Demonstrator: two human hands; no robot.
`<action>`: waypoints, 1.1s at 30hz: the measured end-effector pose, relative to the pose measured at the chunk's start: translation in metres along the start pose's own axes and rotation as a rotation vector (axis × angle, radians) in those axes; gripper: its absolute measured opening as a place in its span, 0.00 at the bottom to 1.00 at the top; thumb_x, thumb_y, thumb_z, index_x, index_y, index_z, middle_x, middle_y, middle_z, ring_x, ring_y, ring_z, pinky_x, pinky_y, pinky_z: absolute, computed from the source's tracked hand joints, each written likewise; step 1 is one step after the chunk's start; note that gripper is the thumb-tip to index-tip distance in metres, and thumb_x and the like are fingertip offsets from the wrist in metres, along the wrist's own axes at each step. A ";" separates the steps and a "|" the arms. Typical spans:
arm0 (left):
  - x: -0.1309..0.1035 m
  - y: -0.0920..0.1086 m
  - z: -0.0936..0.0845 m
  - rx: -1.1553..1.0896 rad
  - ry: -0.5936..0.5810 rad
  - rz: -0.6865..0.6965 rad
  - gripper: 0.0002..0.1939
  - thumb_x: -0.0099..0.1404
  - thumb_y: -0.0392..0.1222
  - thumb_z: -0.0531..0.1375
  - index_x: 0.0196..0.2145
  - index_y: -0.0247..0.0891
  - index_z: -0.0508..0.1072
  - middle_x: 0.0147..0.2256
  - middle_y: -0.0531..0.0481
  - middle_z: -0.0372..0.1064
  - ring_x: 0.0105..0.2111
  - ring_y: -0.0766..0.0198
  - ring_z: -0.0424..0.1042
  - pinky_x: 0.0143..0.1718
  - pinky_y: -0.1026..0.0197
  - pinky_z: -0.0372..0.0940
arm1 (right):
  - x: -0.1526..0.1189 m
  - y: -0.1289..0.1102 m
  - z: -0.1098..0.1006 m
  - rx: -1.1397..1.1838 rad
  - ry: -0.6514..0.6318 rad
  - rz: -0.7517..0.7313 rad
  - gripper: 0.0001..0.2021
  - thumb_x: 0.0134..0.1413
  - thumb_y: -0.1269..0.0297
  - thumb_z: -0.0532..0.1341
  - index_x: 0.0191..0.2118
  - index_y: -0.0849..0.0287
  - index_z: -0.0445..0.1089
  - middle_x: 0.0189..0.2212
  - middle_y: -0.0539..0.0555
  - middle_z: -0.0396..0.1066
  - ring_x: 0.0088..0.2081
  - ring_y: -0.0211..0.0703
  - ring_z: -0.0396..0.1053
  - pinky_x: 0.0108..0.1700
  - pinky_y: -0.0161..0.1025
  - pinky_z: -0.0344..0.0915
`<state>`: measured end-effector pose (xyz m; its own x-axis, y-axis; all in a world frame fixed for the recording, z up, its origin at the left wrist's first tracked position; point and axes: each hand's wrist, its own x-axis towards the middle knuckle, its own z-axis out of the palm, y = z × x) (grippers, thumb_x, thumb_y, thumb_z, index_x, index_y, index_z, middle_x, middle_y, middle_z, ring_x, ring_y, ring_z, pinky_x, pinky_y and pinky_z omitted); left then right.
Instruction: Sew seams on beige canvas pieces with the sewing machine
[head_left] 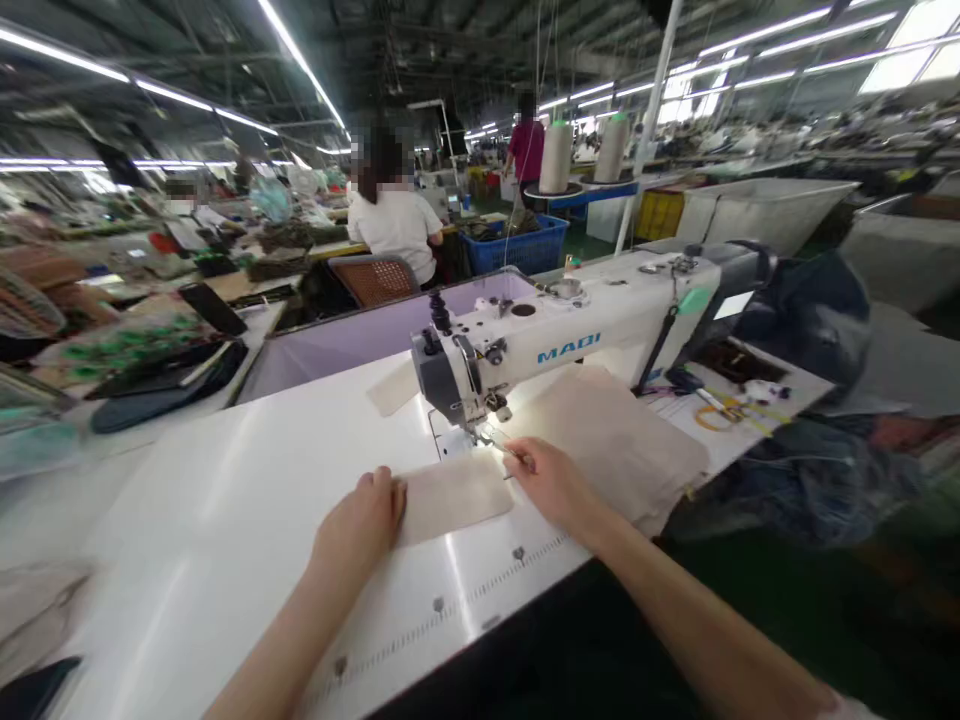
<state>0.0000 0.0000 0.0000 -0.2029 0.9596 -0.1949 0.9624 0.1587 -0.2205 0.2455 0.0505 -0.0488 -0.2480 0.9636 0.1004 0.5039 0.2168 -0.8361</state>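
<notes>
A beige fabric strip (454, 495) lies flat on the white sewing table, its far edge close to the needle area of a white sewing machine (570, 335). My left hand (367, 515) is closed on the strip's left end, fingers curled at its edge. Beside the presser foot, my right hand (551, 482) pinches a slim metal tool (508, 450) that looks like tweezers and points at the needle area. The tool's exact shape is too small to make out. A larger beige fabric piece (615, 440) lies under the machine arm, behind my right hand.
Another beige piece (395, 388) lies left of the machine head. Yellow-handled scissors (716, 412) rest on the table's right end. Thread cones (555, 158) stand behind the machine. A lilac-walled bin (322, 350) borders the table's far side. A person in white (394, 225) sits beyond.
</notes>
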 end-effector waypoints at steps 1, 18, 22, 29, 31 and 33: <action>0.000 -0.001 0.001 0.003 0.004 0.002 0.16 0.78 0.45 0.41 0.43 0.35 0.64 0.42 0.42 0.72 0.37 0.51 0.79 0.31 0.57 0.66 | 0.001 -0.002 0.000 -0.011 -0.001 0.010 0.08 0.61 0.68 0.61 0.45 0.60 0.75 0.39 0.55 0.77 0.42 0.45 0.73 0.46 0.39 0.65; 0.001 0.005 -0.007 -0.028 -0.028 -0.052 0.16 0.77 0.42 0.43 0.45 0.32 0.67 0.40 0.39 0.73 0.37 0.51 0.78 0.32 0.56 0.68 | 0.000 -0.017 0.000 -0.228 -0.180 -0.007 0.24 0.55 0.70 0.64 0.59 0.59 0.66 0.42 0.55 0.74 0.42 0.47 0.73 0.42 0.38 0.64; -0.007 0.030 -0.005 -0.053 0.170 0.215 0.12 0.70 0.31 0.50 0.45 0.37 0.71 0.46 0.41 0.72 0.47 0.51 0.73 0.40 0.53 0.69 | -0.014 -0.015 -0.001 -0.420 -0.226 -0.163 0.09 0.61 0.72 0.59 0.46 0.58 0.71 0.48 0.55 0.71 0.42 0.45 0.73 0.41 0.36 0.62; -0.001 0.070 0.019 -0.169 0.426 0.594 0.17 0.73 0.39 0.55 0.57 0.38 0.69 0.53 0.43 0.71 0.53 0.52 0.68 0.52 0.49 0.66 | -0.017 -0.007 0.000 -0.480 -0.268 -0.292 0.09 0.66 0.72 0.55 0.42 0.57 0.72 0.44 0.52 0.74 0.42 0.44 0.73 0.40 0.36 0.61; 0.004 0.068 0.020 -0.160 0.423 0.550 0.17 0.73 0.40 0.55 0.57 0.36 0.70 0.53 0.42 0.71 0.52 0.51 0.68 0.51 0.49 0.66 | -0.012 -0.008 0.001 -0.460 -0.271 -0.298 0.10 0.66 0.72 0.53 0.43 0.57 0.72 0.45 0.52 0.74 0.43 0.44 0.73 0.41 0.35 0.62; 0.010 0.064 0.018 -0.164 0.424 0.529 0.18 0.72 0.40 0.55 0.57 0.37 0.70 0.54 0.42 0.71 0.52 0.52 0.68 0.51 0.50 0.66 | -0.007 -0.009 0.004 -0.430 -0.271 -0.298 0.11 0.66 0.72 0.53 0.45 0.56 0.72 0.47 0.53 0.74 0.46 0.45 0.73 0.44 0.35 0.62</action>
<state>0.0558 0.0155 -0.0333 0.3567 0.9203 0.1606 0.9341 -0.3542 -0.0450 0.2392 0.0414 -0.0436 -0.6046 0.7891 0.1087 0.6562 0.5708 -0.4936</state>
